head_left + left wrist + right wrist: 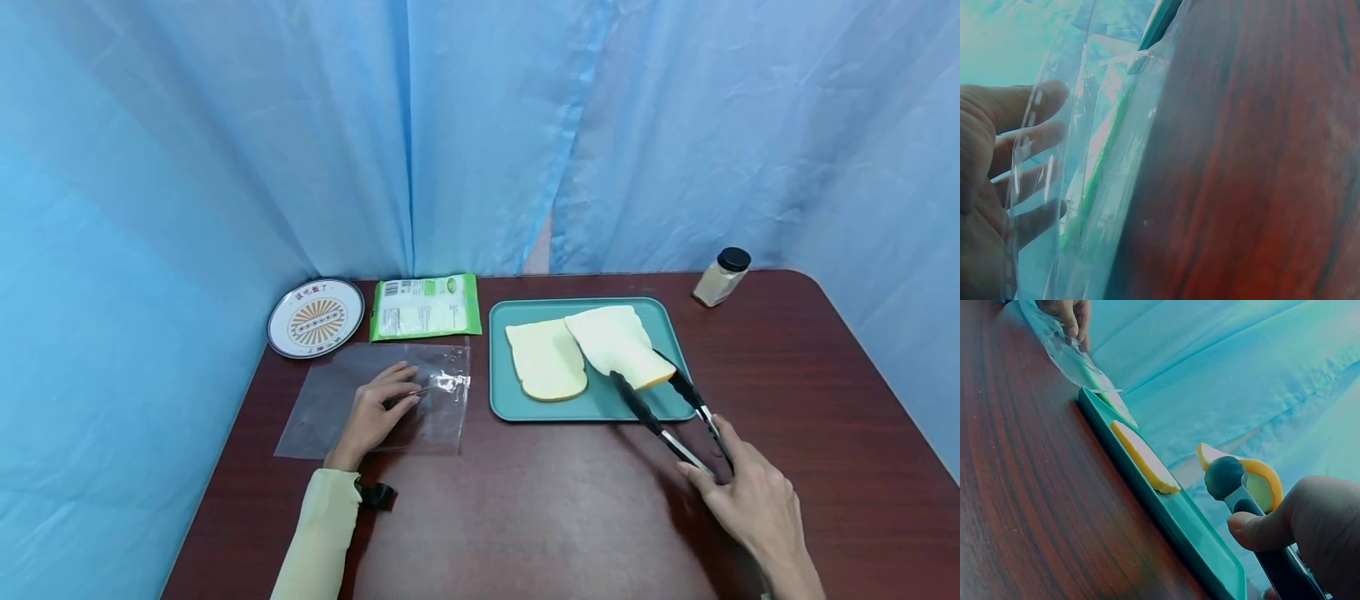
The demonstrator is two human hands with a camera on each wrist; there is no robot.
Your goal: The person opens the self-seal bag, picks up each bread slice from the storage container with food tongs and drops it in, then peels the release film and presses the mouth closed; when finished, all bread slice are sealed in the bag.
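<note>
Blue curtains (480,125) behind, raised bread nearer the right hand (753,500)

Dark reddish-brown wood grain runs over the tabletop (570,517), where a teal rectangular tray (510,407) sits right of the middle and a clear plastic bag (318,425) lies to its left. The relation that counts runs sideways: the raised bread slice (618,337) is ahead and to the left of the right hand, and well to the right of the left hand (375,412), with the bag's nearer edge between. Of the two hands, the right is the closer, reaching the slice through black-tipped tongs (640,407).

Fingers and thumb of the right hand are curled round the tongs, whose tips grip the slice at its near right end. Its long axis slants from back left to front right, and the right wrist view shows it lifted above the tray, tilted. Seen from the head, it overlaps a corner of the second bread slice (546,364), which lies flat in the tray's left half.

Over the bag, the left hand's fingers are bent and a little parted; they appear to pinch its film, though glare blurs the exact contact. Just behind the bag lies a green-edged package (423,312), beside a patterned plate (315,321); a black-lidded jar (716,283) is at the back right, well apart from both hands
</note>
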